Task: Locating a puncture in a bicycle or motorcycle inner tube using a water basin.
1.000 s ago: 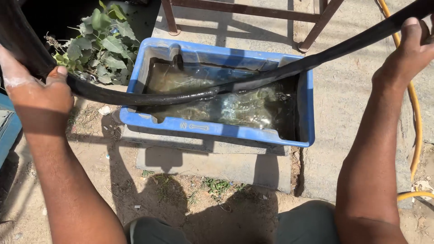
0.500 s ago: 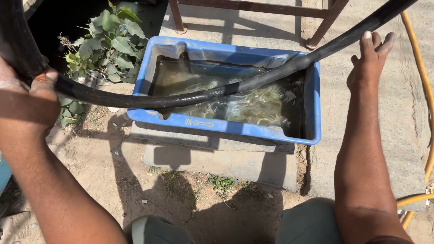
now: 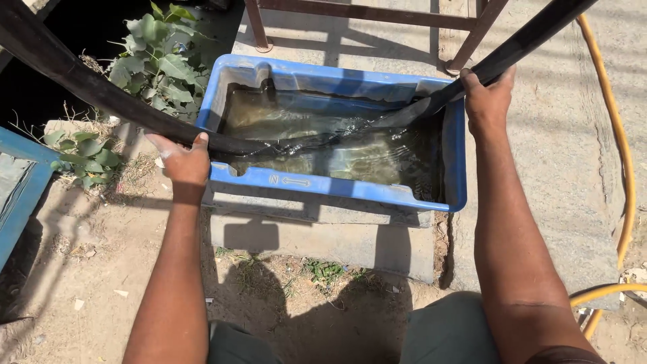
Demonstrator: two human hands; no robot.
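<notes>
The left hand (image 3: 183,162) closes around a long black rubber tube (image 3: 101,94), fingers wrapped under it and thumb over the top. The grip sits just outside the near left corner of a blue rectangular plastic tub (image 3: 337,191). From this hand the tube rises up and away to the left, out of view.

The right hand (image 3: 486,101) closes around the same tube at the far right corner of the tub, fingers curled over the tube's upper side. Beyond this hand the tube climbs up and to the right, out of view.

Between the two hands the tube sags into the tub and its middle stretch lies under murky greenish water (image 3: 330,145). The water surface shows ripples near the right hand.

The tub rests on a grey concrete slab (image 3: 337,243), directly ahead of both hands. Beyond the left hand stands a green leafy plant (image 3: 165,64). Beyond the tub, between the hands, stand the reddish-brown metal legs of a frame (image 3: 259,27). To the right of the right forearm a yellow hose (image 3: 617,135) curves across the concrete ground. To the left of the left forearm the edge of a blue wooden panel (image 3: 20,195) shows on bare dirt.
</notes>
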